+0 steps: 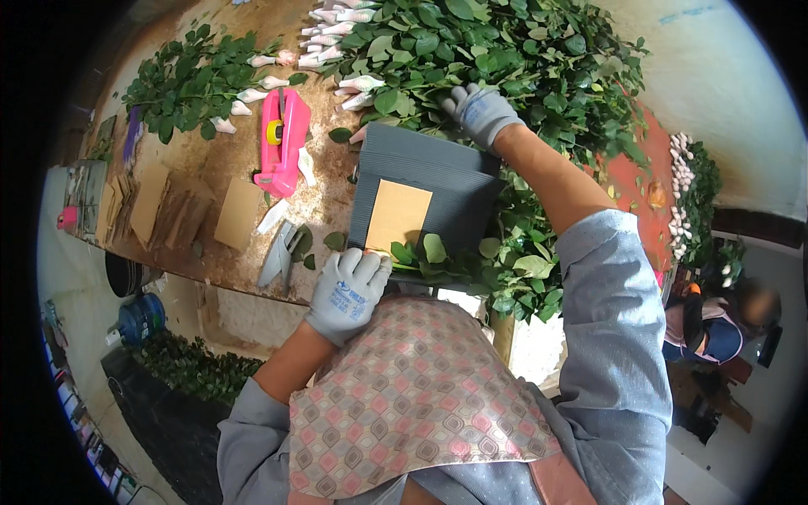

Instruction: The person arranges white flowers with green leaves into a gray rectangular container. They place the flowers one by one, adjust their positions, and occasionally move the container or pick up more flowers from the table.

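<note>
Gentle touch wins here

Around the dark-grey ribbed rectangular board (471,185): left grey-gloved hand (347,290) at 7 o'clock, fingers curled in; right grey-gloved hand (481,109) at 1, half-open against the heap of green leafy stems (522,50). I'd ease stems out singly (leaves snag!). Fingertips are partly hidden; can't tell what's held.

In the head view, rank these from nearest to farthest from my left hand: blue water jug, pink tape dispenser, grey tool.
From your left hand:
1. Grey tool, just left, near the table's edge.
2. Pink tape dispenser, up and left on the table.
3. Blue water jug, far left, below the table.
</note>
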### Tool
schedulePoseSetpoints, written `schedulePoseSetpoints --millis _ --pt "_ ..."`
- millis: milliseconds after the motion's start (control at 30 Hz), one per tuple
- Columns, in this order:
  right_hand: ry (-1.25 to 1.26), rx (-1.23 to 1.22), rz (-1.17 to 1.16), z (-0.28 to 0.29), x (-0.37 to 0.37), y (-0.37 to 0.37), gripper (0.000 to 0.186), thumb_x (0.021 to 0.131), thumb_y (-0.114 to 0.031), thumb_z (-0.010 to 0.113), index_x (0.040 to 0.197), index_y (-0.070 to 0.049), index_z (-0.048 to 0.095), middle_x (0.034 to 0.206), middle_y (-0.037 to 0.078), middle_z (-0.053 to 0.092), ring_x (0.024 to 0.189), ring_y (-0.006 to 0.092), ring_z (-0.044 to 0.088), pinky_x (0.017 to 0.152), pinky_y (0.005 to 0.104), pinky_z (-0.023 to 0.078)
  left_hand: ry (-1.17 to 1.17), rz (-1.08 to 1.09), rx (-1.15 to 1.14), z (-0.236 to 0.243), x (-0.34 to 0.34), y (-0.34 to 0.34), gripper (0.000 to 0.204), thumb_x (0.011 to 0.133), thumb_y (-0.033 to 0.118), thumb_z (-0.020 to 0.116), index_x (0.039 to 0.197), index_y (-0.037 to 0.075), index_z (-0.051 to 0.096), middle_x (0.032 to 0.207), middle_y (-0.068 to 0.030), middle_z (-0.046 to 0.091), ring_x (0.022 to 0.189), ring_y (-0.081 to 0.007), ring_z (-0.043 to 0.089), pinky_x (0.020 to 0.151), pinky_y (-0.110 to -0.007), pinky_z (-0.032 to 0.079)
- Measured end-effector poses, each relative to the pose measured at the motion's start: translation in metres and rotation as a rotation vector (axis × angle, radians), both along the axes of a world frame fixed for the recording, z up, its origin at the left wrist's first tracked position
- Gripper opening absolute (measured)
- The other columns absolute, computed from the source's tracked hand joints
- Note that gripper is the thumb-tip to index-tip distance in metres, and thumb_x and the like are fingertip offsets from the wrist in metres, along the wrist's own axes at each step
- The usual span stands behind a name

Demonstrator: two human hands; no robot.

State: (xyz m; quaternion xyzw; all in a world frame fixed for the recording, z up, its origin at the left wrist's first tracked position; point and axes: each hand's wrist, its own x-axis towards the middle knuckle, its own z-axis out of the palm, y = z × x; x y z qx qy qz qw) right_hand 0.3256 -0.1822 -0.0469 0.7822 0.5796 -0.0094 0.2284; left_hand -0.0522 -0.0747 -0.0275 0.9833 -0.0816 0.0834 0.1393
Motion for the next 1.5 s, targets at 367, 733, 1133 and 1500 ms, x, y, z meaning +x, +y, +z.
schedulePoseSetpoints --millis 367,733,1133,1500 --pt "0.047 -0.084 -0.088 -0.019 0.009 0.002 0.032 0.102 -0.026 0.050 0.118 -0.005 0.068 0.113 0.018 0.069 0.112 0.0334 0.066 0.089 0.0444 0.056 -0.040 0.004 -0.071 -0.004 -0.003 0.000 0.034 0.081 0.014 0.059 0.113 0.007 0.068 0.105 -0.0027 0.061 0.094 -0.0239 0.055 0.079 -0.040 0.043" --pt "-0.472 0.636 0.006 0.165 0.062 0.032 0.032 0.084 -0.014 0.069 0.114 -0.016 0.059 0.104 0.011 0.065 0.094 0.0297 0.068 0.074 0.0410 0.059 -0.043 0.036 0.006 -0.006 -0.009 -0.003 0.033 0.083 0.018 0.057 0.112 0.008 0.069 0.103 -0.0032 0.060 0.097 -0.0230 0.055 0.080 -0.039 0.043" --pt "-0.721 0.408 0.142 0.299 -0.095 -0.030 0.029 0.088 -0.011 0.065 0.115 -0.020 0.060 0.096 0.005 0.058 0.078 0.0232 0.065 0.062 0.0403 0.056 -0.091 0.057 -0.030 -0.018 -0.011 -0.002 0.034 0.083 0.019 0.058 0.113 0.007 0.068 0.101 -0.0034 0.060 0.093 -0.0225 0.054 0.078 -0.039 0.042" --pt "0.115 -0.065 -0.155 0.054 -0.217 -0.099 0.015 0.093 -0.015 0.057 0.105 -0.009 0.065 0.096 0.011 0.063 0.080 0.0263 0.071 0.063 0.0411 0.058 -0.085 0.030 -0.068 -0.011 -0.008 -0.004 0.034 0.083 0.017 0.056 0.113 0.005 0.068 0.102 -0.0056 0.059 0.092 -0.0247 0.054 0.078 -0.040 0.043"
